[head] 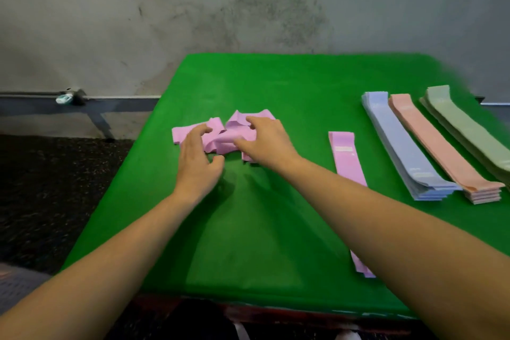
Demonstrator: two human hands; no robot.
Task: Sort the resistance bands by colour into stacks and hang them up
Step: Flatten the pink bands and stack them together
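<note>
Tangling is what I'm worrying about, since my left hand (197, 159) and right hand (266, 141), fingers loosely spread, are pawing the crumpled pink bands (220, 135) mid-table (276, 83) and could be dragging several off toward the left edge.

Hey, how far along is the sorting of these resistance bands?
Mostly sorted. Done: a blue stack, a peach stack and a green stack lie side by side on the green table, with one pink band laid flat beside them. In hand: the left hand and right hand are at the crumpled pink pile. Left: flattening those pink bands, then hanging everything.
</note>
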